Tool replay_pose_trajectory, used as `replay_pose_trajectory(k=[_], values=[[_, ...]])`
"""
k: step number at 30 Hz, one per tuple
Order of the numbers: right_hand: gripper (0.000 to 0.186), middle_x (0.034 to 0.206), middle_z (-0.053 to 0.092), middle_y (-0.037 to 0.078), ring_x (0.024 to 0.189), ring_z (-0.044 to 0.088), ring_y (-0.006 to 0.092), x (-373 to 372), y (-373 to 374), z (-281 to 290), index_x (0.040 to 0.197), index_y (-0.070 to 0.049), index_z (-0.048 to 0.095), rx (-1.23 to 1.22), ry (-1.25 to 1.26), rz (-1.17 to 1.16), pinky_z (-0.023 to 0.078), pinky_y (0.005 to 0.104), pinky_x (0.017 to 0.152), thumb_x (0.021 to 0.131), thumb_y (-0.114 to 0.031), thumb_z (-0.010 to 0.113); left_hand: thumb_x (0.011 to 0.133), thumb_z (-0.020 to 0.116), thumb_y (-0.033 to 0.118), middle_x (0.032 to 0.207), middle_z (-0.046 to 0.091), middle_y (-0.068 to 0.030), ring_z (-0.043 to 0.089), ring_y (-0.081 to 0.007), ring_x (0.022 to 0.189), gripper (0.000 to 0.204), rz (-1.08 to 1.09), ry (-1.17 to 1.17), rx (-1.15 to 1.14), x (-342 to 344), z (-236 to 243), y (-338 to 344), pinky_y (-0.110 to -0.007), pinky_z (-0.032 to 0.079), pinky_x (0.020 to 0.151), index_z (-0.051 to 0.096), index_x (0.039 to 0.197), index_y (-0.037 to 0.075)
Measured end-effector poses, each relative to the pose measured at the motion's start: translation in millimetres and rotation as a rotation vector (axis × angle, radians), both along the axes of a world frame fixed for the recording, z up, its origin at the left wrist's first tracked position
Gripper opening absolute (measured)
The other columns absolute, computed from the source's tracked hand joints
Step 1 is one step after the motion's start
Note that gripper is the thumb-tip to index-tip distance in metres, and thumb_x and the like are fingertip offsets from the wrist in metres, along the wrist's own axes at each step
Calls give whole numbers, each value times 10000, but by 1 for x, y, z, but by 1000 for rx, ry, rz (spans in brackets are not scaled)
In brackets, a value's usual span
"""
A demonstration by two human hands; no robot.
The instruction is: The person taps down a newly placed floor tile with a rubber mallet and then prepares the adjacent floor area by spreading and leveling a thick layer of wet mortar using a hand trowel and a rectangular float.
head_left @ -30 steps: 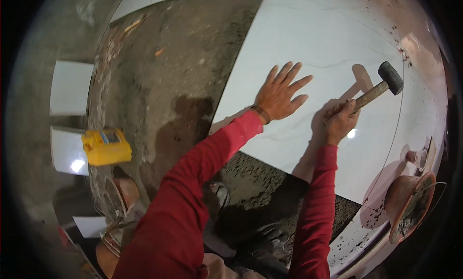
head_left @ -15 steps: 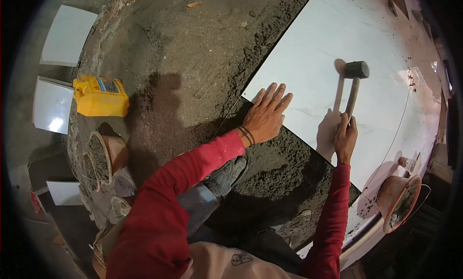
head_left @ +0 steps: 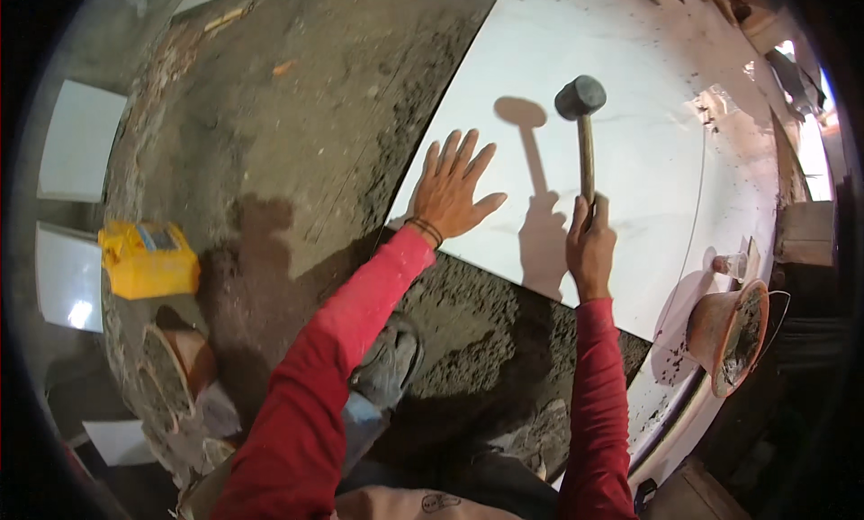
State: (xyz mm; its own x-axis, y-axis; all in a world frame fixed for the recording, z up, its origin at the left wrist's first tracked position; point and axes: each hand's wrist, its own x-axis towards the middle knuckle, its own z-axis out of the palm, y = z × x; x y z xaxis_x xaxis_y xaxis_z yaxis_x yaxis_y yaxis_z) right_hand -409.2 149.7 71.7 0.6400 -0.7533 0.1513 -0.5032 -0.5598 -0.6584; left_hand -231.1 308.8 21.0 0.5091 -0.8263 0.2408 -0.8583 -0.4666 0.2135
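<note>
A large white floor tile [head_left: 621,196] lies on the right, its left and near edges bordering dark, wet mortar [head_left: 477,327]. My left hand [head_left: 453,189] rests near the tile's near left corner, fingers spread, with dark bands round the wrist. In my right hand [head_left: 591,250] is a rubber mallet [head_left: 580,97], gripped by its wooden handle. The mallet's black head is raised above the tile, and its shadow falls on the surface to the left of it.
A yellow jerrycan [head_left: 151,259] stands at left, with a mortar bucket [head_left: 184,367] nearer. Another bucket [head_left: 706,331] tilts at right beside a small cup [head_left: 729,265]. Loose white tiles [head_left: 83,142] lie far left. My shoe [head_left: 391,363] is on the mortar bed.
The view has shifted. My left hand has moved farther up onto the tile with its fingers spread wider. The mallet is still raised, its head now turned differently.
</note>
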Motion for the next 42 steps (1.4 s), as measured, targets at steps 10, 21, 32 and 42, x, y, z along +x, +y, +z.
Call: replay_pose_trajectory(k=[10,21,32,42], values=[[200,614,595,207,532,610,375,-11,-9,-13,1063,-49,519,104,27,8,420,447,460,1026,-245,508,943,462,592,1572,276,-163,210,-336,1470,772,4,-66,13,44,-10,-69,-550,155,1187,307,1520,103],[268,655,559,19,561,460,60,-14,-40,-31,1140,7,589,607,-257,-138,370,266,484,1015,-225,543,932,363,692,1600,231,-153,180,-286,1492,904,109,-68,42,180,-29,-203,-497,131,1212,241,1526,22],[313,721,609,28,606,548,56,-5,-36,-37,1220,18,546,617,-391,-331,418,222,524,997,-201,563,901,361,742,1589,230,-200,173,-345,1484,979,126,17,188,273,-16,-295,-520,98,1205,219,1525,1],[507,936,695,141,679,611,135,38,-66,-6,1478,6,373,122,-164,-97,501,293,583,995,-63,513,963,294,654,1621,209,-68,192,-246,1492,791,112,-171,129,272,-43,-275,-568,68,1206,219,1553,133]])
